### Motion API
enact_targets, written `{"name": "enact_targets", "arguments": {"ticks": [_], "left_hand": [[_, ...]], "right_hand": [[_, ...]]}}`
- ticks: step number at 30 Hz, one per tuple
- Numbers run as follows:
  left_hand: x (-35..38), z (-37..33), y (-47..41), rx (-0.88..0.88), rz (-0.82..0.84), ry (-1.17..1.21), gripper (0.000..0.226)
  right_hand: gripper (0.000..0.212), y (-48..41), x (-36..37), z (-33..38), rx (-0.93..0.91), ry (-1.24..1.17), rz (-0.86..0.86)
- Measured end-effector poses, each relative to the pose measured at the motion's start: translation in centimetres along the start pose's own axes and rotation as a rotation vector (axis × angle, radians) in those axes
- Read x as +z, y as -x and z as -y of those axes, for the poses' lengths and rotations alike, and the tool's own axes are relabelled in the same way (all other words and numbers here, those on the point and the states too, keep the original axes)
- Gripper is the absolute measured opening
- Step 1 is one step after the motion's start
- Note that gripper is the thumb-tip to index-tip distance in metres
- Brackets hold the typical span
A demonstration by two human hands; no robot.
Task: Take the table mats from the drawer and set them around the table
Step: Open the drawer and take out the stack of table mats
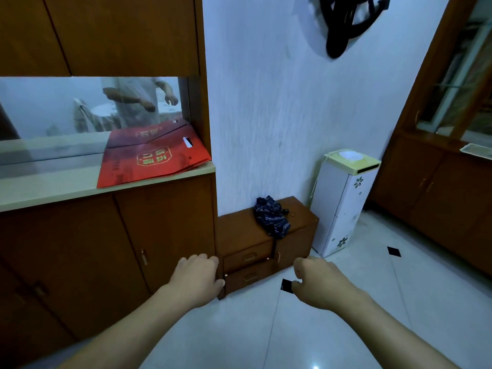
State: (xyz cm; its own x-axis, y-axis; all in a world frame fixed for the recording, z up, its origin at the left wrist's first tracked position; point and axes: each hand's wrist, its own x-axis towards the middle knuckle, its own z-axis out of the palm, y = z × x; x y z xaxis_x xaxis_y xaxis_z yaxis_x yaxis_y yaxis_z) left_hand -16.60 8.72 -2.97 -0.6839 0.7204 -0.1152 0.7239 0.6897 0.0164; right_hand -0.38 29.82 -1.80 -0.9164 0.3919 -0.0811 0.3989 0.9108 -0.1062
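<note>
Hands, left (198,275) and right (316,282), hang loosely curled and hold nothing before the low cabinet (266,251), whose two drawers (249,267) hide their contents.

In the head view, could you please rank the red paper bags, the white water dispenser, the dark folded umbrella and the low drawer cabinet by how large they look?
1. Red paper bags
2. Low drawer cabinet; close to the bags, and farther off, so unsure
3. White water dispenser
4. Dark folded umbrella, clearly smallest
</note>
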Motion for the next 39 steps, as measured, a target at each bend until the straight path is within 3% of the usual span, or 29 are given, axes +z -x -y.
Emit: {"name": "enact_targets", "arguments": {"ticks": [8, 17, 21, 28, 39], "left_hand": [[0.6, 2.3, -13.7, 0.053, 0.038, 0.039, 0.034], [5.3, -1.2, -29.8, -0.007, 0.080, 0.070, 0.024], [8.9, -4.2, -38.3, -0.119, 0.060, 0.091, 0.025], [18.0, -7.7, -49.1, -0.288, 0.050, 0.229, 0.026], [42.3, -8.3, -60.9, -0.415, 0.281, 0.296, 0.051]], "right_hand": [[0.026, -12.7, 0.9, -2.6, 0.034, -0.018, 0.011], [0.037, -28.4, 6.1, -13.2, -0.007, -0.132, 0.094], [0.021, -37.9, 9.1, -19.9, -0.140, -0.204, 0.143], [0.015, -49.6, 18.3, -27.1, -0.304, -0.416, 0.283], [0.024, -59.4, 40.5, -29.4, -0.232, -0.444, 0.497]]}}
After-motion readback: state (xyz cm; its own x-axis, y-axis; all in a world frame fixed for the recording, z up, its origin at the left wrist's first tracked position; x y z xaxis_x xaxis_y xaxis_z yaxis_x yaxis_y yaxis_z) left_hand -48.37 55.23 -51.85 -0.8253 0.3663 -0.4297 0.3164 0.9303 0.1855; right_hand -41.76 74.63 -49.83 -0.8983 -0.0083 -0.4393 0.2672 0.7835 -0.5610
